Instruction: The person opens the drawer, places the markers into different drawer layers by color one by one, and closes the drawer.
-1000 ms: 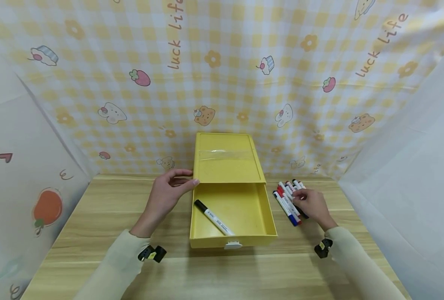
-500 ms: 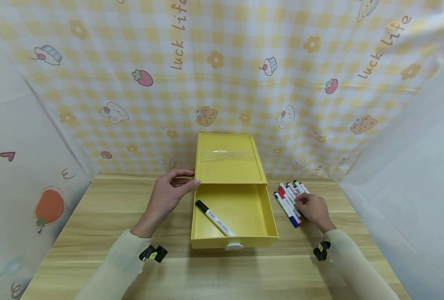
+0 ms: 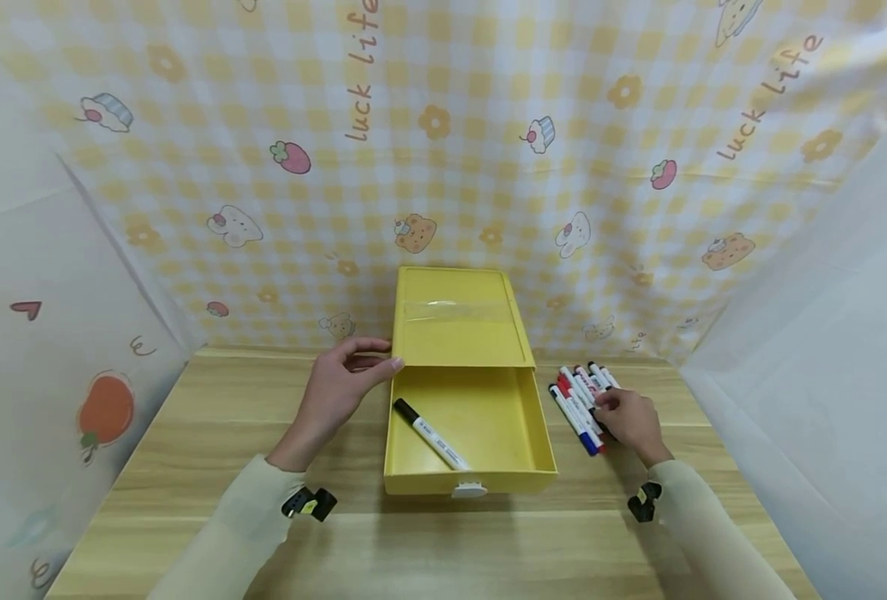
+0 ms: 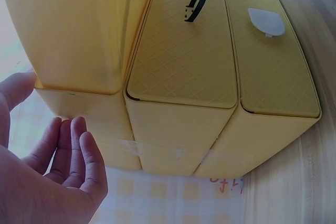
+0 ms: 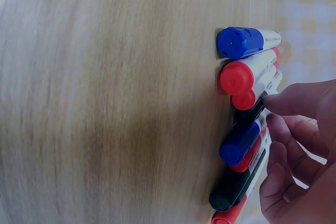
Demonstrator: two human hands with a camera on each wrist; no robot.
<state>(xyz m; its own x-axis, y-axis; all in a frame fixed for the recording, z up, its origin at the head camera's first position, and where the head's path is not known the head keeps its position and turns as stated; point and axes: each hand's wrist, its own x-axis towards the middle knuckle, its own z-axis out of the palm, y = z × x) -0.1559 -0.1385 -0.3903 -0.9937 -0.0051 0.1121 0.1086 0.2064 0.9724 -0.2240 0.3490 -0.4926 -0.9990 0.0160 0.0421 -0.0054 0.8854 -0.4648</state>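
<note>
A yellow drawer cabinet stands at the back of the table, its top drawer pulled out. A black-capped marker lies slanted inside the drawer. My left hand rests against the cabinet's left side, thumb by the top front corner; in the left wrist view its loosely bent fingers touch the side wall. To the right lies a pile of markers with blue, red and black caps. My right hand is over this pile; thumb and forefinger pinch a black-capped marker among the others.
Two lower drawers, one with a black handle and one with a white handle, are pushed in. Clear tape crosses the cabinet top. A checked curtain hangs behind, with white sheets on both sides.
The right hand has shifted slightly toward the near right at the pile. The left hand stays on the cabinet, and the marker in the drawer lies as before. The view has drifted a little.
</note>
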